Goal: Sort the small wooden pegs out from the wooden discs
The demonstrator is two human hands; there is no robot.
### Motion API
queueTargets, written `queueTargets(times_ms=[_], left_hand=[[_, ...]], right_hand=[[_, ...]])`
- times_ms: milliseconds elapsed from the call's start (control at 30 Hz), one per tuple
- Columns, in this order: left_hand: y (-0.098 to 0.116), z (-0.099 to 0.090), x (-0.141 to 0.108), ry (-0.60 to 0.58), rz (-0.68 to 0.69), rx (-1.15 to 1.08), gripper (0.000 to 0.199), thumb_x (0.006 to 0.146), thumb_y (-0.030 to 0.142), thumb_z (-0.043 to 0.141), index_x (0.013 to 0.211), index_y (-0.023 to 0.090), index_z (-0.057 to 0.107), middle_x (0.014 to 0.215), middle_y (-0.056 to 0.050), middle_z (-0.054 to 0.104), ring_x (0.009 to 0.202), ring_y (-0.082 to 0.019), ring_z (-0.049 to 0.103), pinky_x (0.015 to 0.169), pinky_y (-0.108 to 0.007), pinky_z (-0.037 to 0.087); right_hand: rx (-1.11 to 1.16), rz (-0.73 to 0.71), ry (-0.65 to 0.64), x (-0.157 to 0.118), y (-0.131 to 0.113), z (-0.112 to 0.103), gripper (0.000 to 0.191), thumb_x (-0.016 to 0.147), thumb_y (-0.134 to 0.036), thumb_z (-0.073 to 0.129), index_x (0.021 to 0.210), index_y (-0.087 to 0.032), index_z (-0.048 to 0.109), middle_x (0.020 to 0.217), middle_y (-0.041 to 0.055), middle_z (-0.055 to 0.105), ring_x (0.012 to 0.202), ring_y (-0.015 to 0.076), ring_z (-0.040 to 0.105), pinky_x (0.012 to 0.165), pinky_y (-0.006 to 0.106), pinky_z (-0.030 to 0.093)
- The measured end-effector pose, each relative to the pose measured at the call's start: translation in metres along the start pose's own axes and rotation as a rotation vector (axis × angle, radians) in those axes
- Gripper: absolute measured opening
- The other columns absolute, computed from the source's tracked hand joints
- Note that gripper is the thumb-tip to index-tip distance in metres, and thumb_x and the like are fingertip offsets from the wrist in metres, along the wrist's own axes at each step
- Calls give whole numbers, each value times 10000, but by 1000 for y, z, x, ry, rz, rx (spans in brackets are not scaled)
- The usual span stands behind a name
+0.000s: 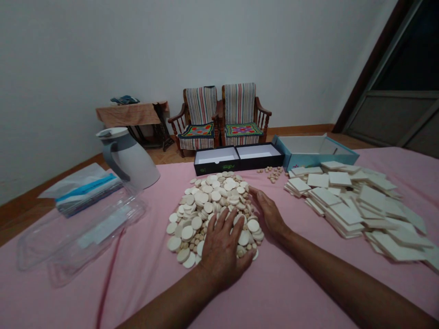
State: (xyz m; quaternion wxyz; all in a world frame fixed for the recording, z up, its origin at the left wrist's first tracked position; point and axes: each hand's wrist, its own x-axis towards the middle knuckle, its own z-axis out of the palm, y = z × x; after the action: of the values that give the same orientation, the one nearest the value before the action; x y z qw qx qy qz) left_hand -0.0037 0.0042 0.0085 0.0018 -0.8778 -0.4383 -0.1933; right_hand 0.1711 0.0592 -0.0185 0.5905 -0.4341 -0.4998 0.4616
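Observation:
A heap of pale round wooden discs (195, 222) lies on the pink tablecloth (270, 292), with small wooden beads (194, 242) showing among them. My left hand (222, 244) rests on the near side of the heap, fingers spread and palm down. Against the heap's right edge stands my right hand (269, 210), fingers stretched forward and thumb on top. Neither hand grips anything that I can see. Part of the heap is hidden under the left hand. A few loose wooden beads (274, 174) are scattered beyond the right hand.
Square wooden tiles (343, 212) pile up at the right. Behind the heap stand a black two-compartment box (240, 163) and a light blue box (318, 158). A grey-white jug (137, 160), a tissue pack (89, 194) and clear plastic trays (99, 233) occupy the left. Two chairs (219, 114) stand beyond.

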Motion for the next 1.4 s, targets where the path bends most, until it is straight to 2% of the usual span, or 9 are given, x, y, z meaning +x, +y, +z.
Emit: queueTargets(times_ms=[100, 233, 467, 600, 800, 900, 1067, 1267, 1400], left_hand=[[0, 0, 0, 0, -2, -21, 638, 822, 545, 575, 1366, 226, 480, 1493, -94, 405, 1371, -344, 331, 1117, -589, 239], [-1, 0, 1, -23, -20, -36, 637, 832, 560, 553, 1373, 235, 472, 1499, -72, 401, 1383, -337, 313, 1124, -594, 223], [-2, 0, -1, -23, -20, -35, 639, 832, 563, 554, 1375, 238, 469, 1501, -72, 398, 1383, -338, 310, 1125, -594, 214], [-1, 0, -1, -12, -15, -23, 628, 831, 564, 555, 1363, 239, 481, 1491, -74, 412, 1375, -334, 324, 1123, -585, 228], [-2, 1, 0, 16, 12, 0, 610, 841, 547, 557, 1364, 241, 485, 1483, -74, 423, 1368, -339, 331, 1111, -585, 249], [-2, 0, 0, 5, 19, 4, 562, 868, 523, 533, 1356, 248, 494, 1474, -69, 437, 1367, -336, 335, 1102, -583, 261], [1, -2, 0, -9, 20, 1, 482, 907, 469, 502, 1344, 266, 507, 1443, -56, 478, 1371, -315, 335, 1117, -577, 242], [2, -2, 0, 13, 31, 18, 412, 931, 415, 479, 1319, 282, 523, 1445, -29, 479, 1386, -296, 317, 1123, -570, 244], [1, -1, -1, 23, 30, 8, 421, 930, 413, 484, 1329, 281, 515, 1446, -37, 476, 1389, -296, 312, 1127, -574, 233]], right_hand=[[-30, 49, -60, 1, 3, -3, 567, 934, -599, 368, 1331, -226, 525, 1415, 101, 511, 1283, 256, 493, 1038, 467, 415], [-49, 5, -96, -1, 2, -3, 534, 922, -589, 415, 1267, -216, 579, 1369, 92, 557, 1276, 243, 494, 1065, 435, 382], [62, 36, 82, -3, -2, 3, 476, 897, -607, 442, 1157, -248, 615, 1303, 73, 598, 1172, 258, 548, 902, 381, 458], [35, 54, 171, -1, 0, 2, 459, 871, -624, 467, 1058, -239, 633, 1149, 71, 658, 1036, 237, 588, 840, 358, 465], [-7, 71, 102, 1, 4, -1, 471, 864, -632, 472, 1027, -219, 628, 1022, 76, 668, 894, 215, 605, 742, 324, 485], [-62, 44, 38, 2, 5, -3, 468, 871, -622, 465, 1025, -210, 625, 991, 69, 674, 872, 212, 613, 750, 327, 489], [-205, -37, 15, 3, 4, -7, 397, 900, -547, 458, 1019, -209, 627, 1041, 60, 679, 991, 226, 613, 889, 358, 461], [-388, -131, -9, 1, 5, -8, 258, 840, -356, 545, 1024, -197, 632, 1031, 57, 682, 976, 214, 617, 892, 354, 468], [-440, -166, 1, 0, 7, -7, 280, 765, -220, 530, 1022, -183, 634, 1031, 65, 682, 973, 207, 626, 900, 359, 476]])
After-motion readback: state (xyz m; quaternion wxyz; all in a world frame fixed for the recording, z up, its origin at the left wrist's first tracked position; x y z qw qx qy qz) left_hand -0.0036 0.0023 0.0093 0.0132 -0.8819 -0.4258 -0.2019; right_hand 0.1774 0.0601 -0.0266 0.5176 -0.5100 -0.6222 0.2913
